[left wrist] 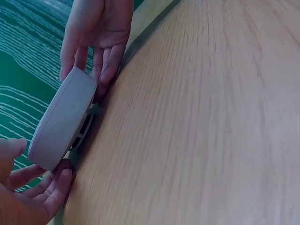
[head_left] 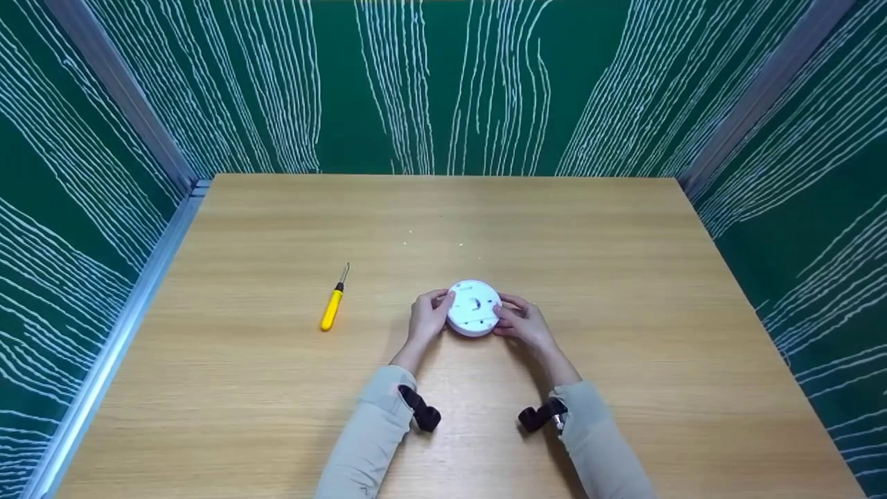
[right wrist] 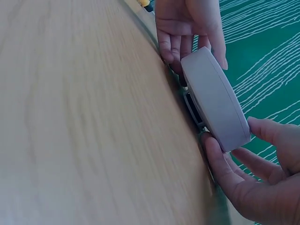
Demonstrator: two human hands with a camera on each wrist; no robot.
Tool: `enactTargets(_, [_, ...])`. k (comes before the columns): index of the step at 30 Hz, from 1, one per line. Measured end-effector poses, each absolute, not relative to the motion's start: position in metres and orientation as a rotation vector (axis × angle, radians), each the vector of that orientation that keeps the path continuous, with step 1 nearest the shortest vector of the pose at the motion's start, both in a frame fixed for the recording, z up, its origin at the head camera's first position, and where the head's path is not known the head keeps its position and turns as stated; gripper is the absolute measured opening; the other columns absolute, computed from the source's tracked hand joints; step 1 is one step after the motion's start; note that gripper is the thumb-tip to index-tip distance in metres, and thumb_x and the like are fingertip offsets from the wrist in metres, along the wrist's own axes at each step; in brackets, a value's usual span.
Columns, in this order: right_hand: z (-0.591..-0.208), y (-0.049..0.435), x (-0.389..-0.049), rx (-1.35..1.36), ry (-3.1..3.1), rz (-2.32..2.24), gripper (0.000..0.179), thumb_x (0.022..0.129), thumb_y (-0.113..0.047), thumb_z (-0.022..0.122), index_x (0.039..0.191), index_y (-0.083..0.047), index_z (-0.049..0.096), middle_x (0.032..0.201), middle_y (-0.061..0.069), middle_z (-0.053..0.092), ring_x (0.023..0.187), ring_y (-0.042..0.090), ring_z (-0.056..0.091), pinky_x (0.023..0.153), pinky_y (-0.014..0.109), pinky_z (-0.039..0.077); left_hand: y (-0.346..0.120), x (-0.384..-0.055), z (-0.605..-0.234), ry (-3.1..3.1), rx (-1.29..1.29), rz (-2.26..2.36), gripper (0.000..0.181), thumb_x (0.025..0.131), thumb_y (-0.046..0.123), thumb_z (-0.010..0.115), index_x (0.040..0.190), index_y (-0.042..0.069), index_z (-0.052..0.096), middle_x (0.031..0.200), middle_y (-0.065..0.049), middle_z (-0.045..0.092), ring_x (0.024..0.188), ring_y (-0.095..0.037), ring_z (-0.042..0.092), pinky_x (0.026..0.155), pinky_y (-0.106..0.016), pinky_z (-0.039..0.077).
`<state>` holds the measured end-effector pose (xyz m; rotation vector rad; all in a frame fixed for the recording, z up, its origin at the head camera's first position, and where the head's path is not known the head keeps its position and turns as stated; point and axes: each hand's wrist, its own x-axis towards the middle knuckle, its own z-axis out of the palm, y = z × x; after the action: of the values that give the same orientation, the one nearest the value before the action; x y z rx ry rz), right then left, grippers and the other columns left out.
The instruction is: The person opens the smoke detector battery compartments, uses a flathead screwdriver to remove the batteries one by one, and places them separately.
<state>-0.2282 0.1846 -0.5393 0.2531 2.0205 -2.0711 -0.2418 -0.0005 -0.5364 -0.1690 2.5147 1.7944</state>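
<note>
A round white smoke detector (head_left: 473, 322) is held between both hands near the middle of the table, its flat face with a central hole turned up. My left hand (head_left: 428, 317) grips its left edge, with the thumb on the rim and the fingers below. On the opposite edge, my right hand (head_left: 524, 322) pinches it with the thumb on the upper face. The left wrist view shows the detector's smooth side wall (left wrist: 63, 119). Beneath it, a slotted part (right wrist: 193, 108) faces the tabletop in the right wrist view; how close it is to the wood is hard to tell.
To the left on the wooden table (head_left: 277, 402) lies a screwdriver (head_left: 332, 308) with a yellow handle, its tip pointing away. Several tiny white bits are scattered beyond the detector. Green walls (head_left: 457, 90) with white lines border the table's back and sides.
</note>
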Motion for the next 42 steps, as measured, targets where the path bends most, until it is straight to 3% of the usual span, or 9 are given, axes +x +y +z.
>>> enactTargets(4, [-0.54,0.184,-0.227,0.277,2.02,-2.082,0.046,0.085,-0.01,0.059,0.126,0.002,0.044,0.1,0.019,0.058,0.067,0.015,0.06,0.065,0.029,0.053,0.002,-0.242,-0.535,2.524,-0.198,1.792,0.033,0.088,0.025,0.054,0.11,0.001,0.061,0.087,-0.007,0.064,0.073,-0.014,0.057,0.06,-0.023,0.048])
enactTargets(8, [-0.542,0.184,-0.226,0.296,1.997,-2.124,0.047,0.083,-0.007,0.061,0.125,0.003,0.044,0.104,0.02,0.057,0.066,0.016,0.06,0.066,0.029,0.052,0.005,-0.243,-0.535,2.561,-0.216,1.784,0.032,0.088,0.025,0.055,0.108,0.002,0.062,0.089,-0.006,0.064,0.078,-0.014,0.057,0.069,-0.024,0.046])
enactTargets(16, [-0.544,0.181,-0.224,0.381,1.961,-2.203,0.046,0.081,-0.004,0.062,0.123,0.006,0.046,0.092,0.014,0.059,0.065,0.014,0.06,0.065,0.027,0.052,0.009,-0.243,-0.538,2.614,-0.263,1.785,0.029,0.086,0.025,0.057,0.104,0.004,0.066,0.088,-0.004,0.066,0.081,-0.015,0.059,0.075,-0.028,0.046])
enactTargets(25, [-0.546,0.178,-0.222,0.479,1.939,-2.248,0.044,0.08,-0.003,0.063,0.121,0.003,0.05,0.102,0.019,0.057,0.071,0.016,0.061,0.069,0.03,0.052,0.011,-0.244,-0.538,2.591,-0.32,1.776,0.029,0.085,0.027,0.058,0.105,0.008,0.066,0.092,-0.003,0.066,0.09,-0.015,0.059,0.082,-0.029,0.044])
enactTargets(34, [-0.547,0.175,-0.221,0.513,1.967,-2.256,0.039,0.08,-0.003,0.063,0.118,0.001,0.054,0.098,0.016,0.058,0.069,0.016,0.061,0.068,0.03,0.052,0.01,-0.244,-0.538,2.557,-0.311,1.784,0.029,0.086,0.025,0.057,0.107,0.008,0.064,0.109,-0.007,0.061,0.107,-0.02,0.052,0.093,-0.03,0.038])
enactTargets(42, [-0.553,0.172,-0.219,0.478,1.955,-2.359,0.034,0.08,0.002,0.061,0.112,0.009,0.054,0.08,0.011,0.063,0.064,0.017,0.062,0.063,0.031,0.053,0.009,-0.243,-0.538,2.535,-0.302,1.789,0.028,0.086,0.019,0.056,0.109,0.005,0.063,0.11,-0.009,0.06,0.108,-0.021,0.051,0.094,-0.029,0.037])
